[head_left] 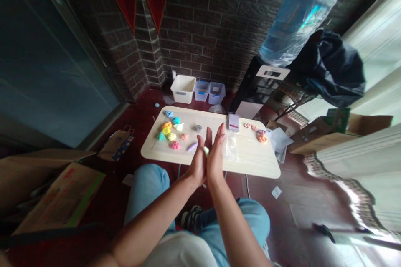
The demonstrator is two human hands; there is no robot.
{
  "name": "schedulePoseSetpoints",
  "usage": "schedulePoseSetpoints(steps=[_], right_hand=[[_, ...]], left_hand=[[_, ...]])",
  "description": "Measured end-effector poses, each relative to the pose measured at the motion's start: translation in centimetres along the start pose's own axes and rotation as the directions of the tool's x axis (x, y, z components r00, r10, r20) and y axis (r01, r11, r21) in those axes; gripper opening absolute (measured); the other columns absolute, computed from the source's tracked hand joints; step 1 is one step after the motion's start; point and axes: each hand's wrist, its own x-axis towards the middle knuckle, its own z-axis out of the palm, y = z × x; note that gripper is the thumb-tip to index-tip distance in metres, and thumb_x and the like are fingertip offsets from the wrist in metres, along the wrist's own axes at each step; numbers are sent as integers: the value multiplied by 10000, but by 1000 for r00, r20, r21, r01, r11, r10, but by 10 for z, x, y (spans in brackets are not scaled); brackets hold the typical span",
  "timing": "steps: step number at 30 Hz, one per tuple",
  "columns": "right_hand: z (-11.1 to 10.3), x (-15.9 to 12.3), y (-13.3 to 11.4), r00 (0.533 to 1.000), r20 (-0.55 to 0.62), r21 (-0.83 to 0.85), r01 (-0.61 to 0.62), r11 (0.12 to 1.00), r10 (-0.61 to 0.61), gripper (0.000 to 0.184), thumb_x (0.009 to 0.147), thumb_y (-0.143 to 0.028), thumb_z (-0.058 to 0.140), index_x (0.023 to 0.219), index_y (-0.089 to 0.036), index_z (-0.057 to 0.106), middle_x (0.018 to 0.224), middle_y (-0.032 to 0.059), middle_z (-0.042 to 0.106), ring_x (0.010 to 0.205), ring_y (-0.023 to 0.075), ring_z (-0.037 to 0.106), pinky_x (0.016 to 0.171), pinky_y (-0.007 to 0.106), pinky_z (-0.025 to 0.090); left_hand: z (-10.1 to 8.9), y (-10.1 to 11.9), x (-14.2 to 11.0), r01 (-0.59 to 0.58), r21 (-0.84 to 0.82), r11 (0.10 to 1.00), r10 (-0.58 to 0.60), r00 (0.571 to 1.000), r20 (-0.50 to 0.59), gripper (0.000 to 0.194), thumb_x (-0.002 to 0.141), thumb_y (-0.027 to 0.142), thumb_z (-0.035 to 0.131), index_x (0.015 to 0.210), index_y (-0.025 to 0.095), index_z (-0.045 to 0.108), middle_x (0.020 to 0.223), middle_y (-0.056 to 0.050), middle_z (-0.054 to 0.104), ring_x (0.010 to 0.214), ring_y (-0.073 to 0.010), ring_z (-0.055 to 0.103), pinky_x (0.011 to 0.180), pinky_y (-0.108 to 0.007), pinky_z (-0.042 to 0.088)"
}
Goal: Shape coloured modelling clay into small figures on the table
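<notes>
A small lump of pale green modelling clay (206, 150) sits between my two palms above the front of the table. My left hand (198, 159) presses it from one side, fingers stretched forward. From the other side my right hand (215, 156) lies flat against it, fingers long and close together. Most of the lump is hidden by the palms. A purple clay roll (192, 146) rests on the table just left of my left hand. Further left lie several coloured clay lumps, among them a pink one (175, 145), an orange one (167, 127) and a grey one (198, 127).
The light wooden table (257, 162) carries a phone (233, 122) at its back edge and orange clay pieces (262, 136) at the right. Behind stand a white bin (183, 89) and a water dispenser (255, 87). Cardboard boxes (62, 192) are on the floor at left.
</notes>
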Motion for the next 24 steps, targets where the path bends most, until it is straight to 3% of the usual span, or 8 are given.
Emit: schedulePoseSetpoints(steps=[2, 3, 7, 11, 12, 15, 20, 24], right_hand=[[-3, 1, 0, 999, -32, 13, -15, 1000, 16, 584, 997, -574, 326, 1491, -268, 383, 1626, 79, 282, 1491, 279, 269, 1211, 582, 171], [-3, 1, 1, 999, -35, 22, -22, 1000, 22, 636, 981, -585, 378, 1512, -236, 339, 1627, 106, 271, 1476, 311, 298, 1191, 620, 188], [-3, -4, 5, 998, -19, 36, -62, 997, 63, 712, 954, -643, 83, 1574, -294, 85, 1643, 16, 212, 1484, 204, 298, 1173, 507, 311], [-14, 0, 14, 996, -47, 12, -73, 997, 74, 750, 944, -651, 198, 1573, -246, 134, 1660, -23, 43, 1535, 166, 26, 1234, 470, 76], [-18, 0, 17, 995, -45, 11, -85, 996, 85, 751, 944, -652, 205, 1572, -245, 145, 1659, -15, 58, 1534, 168, 34, 1234, 471, 57], [-26, 0, 24, 993, -26, 21, -116, 993, 116, 741, 942, -661, 168, 1573, -276, 111, 1655, 22, 99, 1495, 214, 268, 1197, 518, 232], [-29, 3, 22, 993, -65, 3, -96, 995, 96, 738, 936, -667, 214, 1567, -292, 132, 1661, -18, 73, 1533, 185, 89, 1214, 500, 175], [-23, 8, 19, 995, -45, 4, -87, 996, 87, 740, 943, -663, 170, 1574, -282, 108, 1651, 28, 154, 1480, 222, 310, 1188, 506, 263]], left_hand=[[-2, -3, -1, 6, -2, 1000, -6, 1000, 1, 653, 942, 660, 281, 1501, 335, 377, 1549, 18, 433, 1513, -261, 205, 1228, -478, 205], [-3, -5, -1, 11, -4, 1000, -11, 1000, 3, 671, 938, 672, 267, 1505, 328, 371, 1551, 12, 430, 1513, -260, 206, 1230, -467, 203], [-8, -8, 2, 24, -3, 1000, -24, 1000, 10, 750, 901, 739, 203, 1519, 334, 338, 1553, 14, 425, 1511, -268, 213, 1224, -473, 217], [-9, -15, -1, 46, 30, 999, -47, 999, 26, 670, 919, 679, 337, 1503, 351, 366, 1560, 14, 416, 1507, -285, 223, 1221, -510, 217], [-9, -17, -2, 54, 39, 998, -55, 998, 31, 656, 920, 667, 356, 1495, 352, 385, 1558, 14, 420, 1507, -285, 225, 1223, -501, 219], [-10, -21, -4, 67, 60, 996, -70, 997, 41, 618, 919, 649, 382, 1464, 363, 441, 1538, 31, 449, 1509, -282, 219, 1228, -471, 223], [-7, -22, 2, 90, 52, 995, -92, 995, 38, 620, 935, 642, 346, 1475, 349, 423, 1537, 10, 456, 1502, -273, 244, 1233, -489, 197], [-2, -17, 8, 74, 25, 997, -74, 997, 20, 617, 935, 645, 322, 1475, 361, 419, 1521, 7, 479, 1486, -266, 289, 1230, -490, 207]])
